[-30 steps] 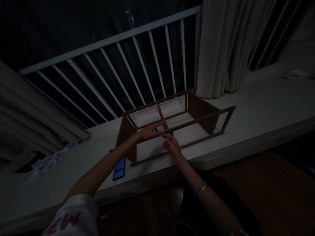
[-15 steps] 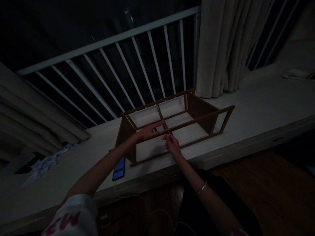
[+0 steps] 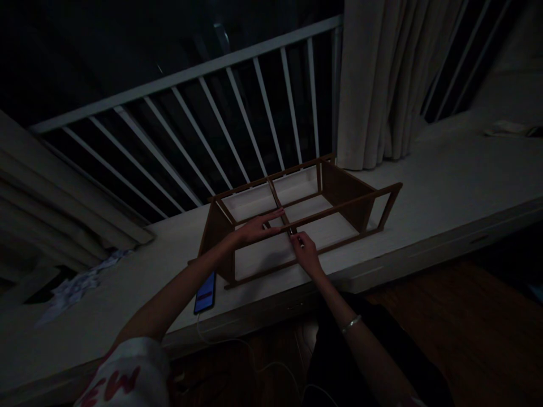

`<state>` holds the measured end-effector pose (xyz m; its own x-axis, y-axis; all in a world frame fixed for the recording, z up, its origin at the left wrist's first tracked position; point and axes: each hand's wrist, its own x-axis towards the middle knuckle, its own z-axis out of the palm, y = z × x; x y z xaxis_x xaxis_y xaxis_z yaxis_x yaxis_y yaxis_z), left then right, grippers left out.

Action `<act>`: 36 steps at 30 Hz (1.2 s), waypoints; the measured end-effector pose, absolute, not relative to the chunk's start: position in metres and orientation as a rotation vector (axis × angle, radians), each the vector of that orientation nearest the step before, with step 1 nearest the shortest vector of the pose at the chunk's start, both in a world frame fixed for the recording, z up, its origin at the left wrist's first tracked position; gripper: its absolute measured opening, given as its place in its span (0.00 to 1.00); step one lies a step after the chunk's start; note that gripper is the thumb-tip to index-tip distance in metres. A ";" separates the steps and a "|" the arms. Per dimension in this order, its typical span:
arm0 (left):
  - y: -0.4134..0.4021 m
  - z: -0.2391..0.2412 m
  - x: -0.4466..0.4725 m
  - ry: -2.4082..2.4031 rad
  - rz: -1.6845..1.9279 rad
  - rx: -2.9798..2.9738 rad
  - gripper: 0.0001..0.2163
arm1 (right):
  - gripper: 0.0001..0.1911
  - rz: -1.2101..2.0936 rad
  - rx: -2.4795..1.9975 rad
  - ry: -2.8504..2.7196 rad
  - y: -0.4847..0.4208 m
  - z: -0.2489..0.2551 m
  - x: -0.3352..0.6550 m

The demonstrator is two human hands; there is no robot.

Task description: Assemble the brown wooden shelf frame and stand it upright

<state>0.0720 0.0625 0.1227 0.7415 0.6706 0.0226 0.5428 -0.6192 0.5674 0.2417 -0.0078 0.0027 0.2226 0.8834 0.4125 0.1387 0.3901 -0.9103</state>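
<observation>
A brown wooden rack frame (image 3: 348, 195) with open compartments lies on the pale window ledge (image 3: 445, 181). My left hand (image 3: 257, 228) rests flat on its front rail, fingers stretched out toward the middle joint. My right hand (image 3: 306, 255) is closed in a pinch on a small thin tool (image 3: 296, 236) that I cannot make out well, its tip at the joint where the middle divider meets the front rail. A bracelet sits on my right wrist.
A phone (image 3: 205, 293) with a lit screen lies on the ledge left of the frame, its white cable hanging to the wooden floor. Crumpled paper (image 3: 80, 281) lies far left. White railing bars and curtains (image 3: 373, 85) stand behind.
My right hand has moved slightly right and down along the front rail and turned, bringing the tool tip onto the joint. My left hand has stayed on the rail.
</observation>
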 end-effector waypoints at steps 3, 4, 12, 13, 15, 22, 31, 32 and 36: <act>0.061 0.124 0.072 0.921 0.326 2.414 0.31 | 0.13 0.628 -1.107 -1.229 -0.007 0.002 0.245; 0.061 0.125 0.072 0.926 0.324 2.416 0.31 | 0.12 0.620 -1.116 -1.217 -0.007 0.002 0.246; 0.059 0.126 0.073 0.938 0.339 2.391 0.30 | 0.13 0.677 -1.111 -1.097 -0.004 0.004 0.250; 0.059 0.126 0.073 0.936 0.341 2.387 0.30 | 0.13 0.694 -1.107 -1.072 -0.003 0.004 0.250; 0.059 0.126 0.073 0.929 0.338 2.382 0.30 | 0.14 0.724 -1.098 -1.021 -0.003 0.005 0.251; 0.057 0.127 0.072 0.930 0.334 2.385 0.29 | 0.18 0.886 -1.039 -0.868 -0.002 0.009 0.252; 0.059 0.125 0.071 0.921 0.340 2.403 0.30 | 0.24 1.031 -0.905 -0.775 0.005 0.006 0.252; 0.059 0.125 0.072 0.921 0.336 2.400 0.30 | 0.24 1.037 -0.901 -0.769 0.005 0.006 0.252; 0.058 0.126 0.072 0.930 0.338 2.405 0.30 | 0.24 1.045 -0.875 -0.746 0.004 0.009 0.252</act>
<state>0.0718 0.0583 0.1265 0.7312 0.6810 0.0391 0.5470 -0.6196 0.5630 0.2516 0.0044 0.0095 0.3284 0.9384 0.1076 -0.4069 0.2434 -0.8805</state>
